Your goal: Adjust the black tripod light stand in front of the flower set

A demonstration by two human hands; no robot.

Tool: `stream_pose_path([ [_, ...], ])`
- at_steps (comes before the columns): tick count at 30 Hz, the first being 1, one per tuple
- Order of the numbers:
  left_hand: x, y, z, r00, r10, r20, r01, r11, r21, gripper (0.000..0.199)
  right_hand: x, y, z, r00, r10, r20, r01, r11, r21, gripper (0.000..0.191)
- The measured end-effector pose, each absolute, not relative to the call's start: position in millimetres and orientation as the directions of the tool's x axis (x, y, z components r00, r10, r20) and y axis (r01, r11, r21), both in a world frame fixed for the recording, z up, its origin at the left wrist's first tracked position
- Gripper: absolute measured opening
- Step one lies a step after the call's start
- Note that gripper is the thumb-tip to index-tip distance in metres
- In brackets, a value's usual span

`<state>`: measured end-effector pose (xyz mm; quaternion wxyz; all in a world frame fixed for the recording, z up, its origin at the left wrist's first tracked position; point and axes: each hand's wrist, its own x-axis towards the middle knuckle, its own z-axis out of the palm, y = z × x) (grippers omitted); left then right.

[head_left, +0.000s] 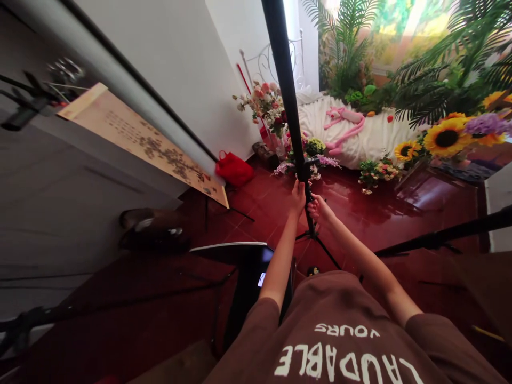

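A tall black stand [286,88] rises from a tripod base on the red tiled floor, its top running out of view. My left hand [297,197] is wrapped round the pole just below a clamp knob [314,161]. On the pole's right side, slightly lower, my right hand [319,208] has its fingers curled closed against the stand; a small part there is too hidden to make out. The tripod legs [326,252] spread out below my hands.
A hanging scroll [154,144] and a red bag [234,168] are at left. Flowers [267,104], a pink plush toy [348,120] on white cloth and sunflowers [446,137] lie ahead. A black chair [240,298] stands beside me; another black pole [452,233] crosses at right.
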<state>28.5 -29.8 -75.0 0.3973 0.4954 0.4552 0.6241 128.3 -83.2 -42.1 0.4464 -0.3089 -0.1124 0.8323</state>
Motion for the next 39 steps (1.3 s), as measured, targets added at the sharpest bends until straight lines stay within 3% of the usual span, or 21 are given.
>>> stream_pose_path([
  [4,30,-29,-75,-0.212,0.940,0.268,-0.077,-0.289,0.954,0.060,121,-76,-45,-0.454,0.815,-0.360,-0.766,-0.564,-0.310,0.036],
  [7,30,-29,-73,-0.203,0.940,0.275,-0.069,-0.294,0.953,0.059,116,-71,-50,-0.434,0.836,-0.336,-0.775,-0.537,-0.334,0.032],
  [9,29,-29,-73,-0.196,0.941,0.276,-0.062,-0.293,0.954,0.057,115,-69,-53,-0.396,0.857,-0.330,-0.718,-0.513,-0.470,0.033],
  [11,27,-29,-75,-0.180,0.944,0.276,-0.061,-0.291,0.955,0.054,118,-66,-54,-0.303,0.904,-0.301,-0.591,-0.426,-0.685,0.032],
  [13,25,-28,-77,-0.159,0.948,0.274,-0.069,-0.288,0.955,0.053,126,-63,-51,-0.209,0.957,-0.199,-0.349,-0.264,-0.899,0.028],
  [15,24,-27,-79,-0.146,0.953,0.266,-0.071,-0.279,0.958,0.053,137,-58,-43,-0.196,0.980,-0.038,-0.014,-0.042,-0.999,0.027],
  [18,24,-26,-80,-0.154,0.954,0.256,-0.074,-0.270,0.960,0.053,151,-50,-28,-0.319,0.935,0.154,0.410,0.282,-0.867,0.032],
  [22,25,-28,-77,-0.140,0.952,0.271,-0.102,-0.286,0.953,0.049,155,-47,-16,-0.431,0.879,0.205,0.625,0.455,-0.634,0.031],
  [28,21,-24,-71,-0.179,0.933,0.311,-0.020,-0.320,0.947,0.048,151,-51,-15,-0.423,0.887,0.184,0.702,0.450,-0.552,0.029],
  [35,20,-21,-38,-0.216,0.887,0.407,0.069,-0.402,0.913,0.045,152,-49,-15,-0.406,0.899,0.167,0.702,0.423,-0.572,0.031],
  [39,24,-20,-15,-0.197,0.878,0.436,0.022,-0.440,0.898,0.043,152,-46,-17,-0.408,0.898,0.164,0.671,0.417,-0.613,0.035],
])
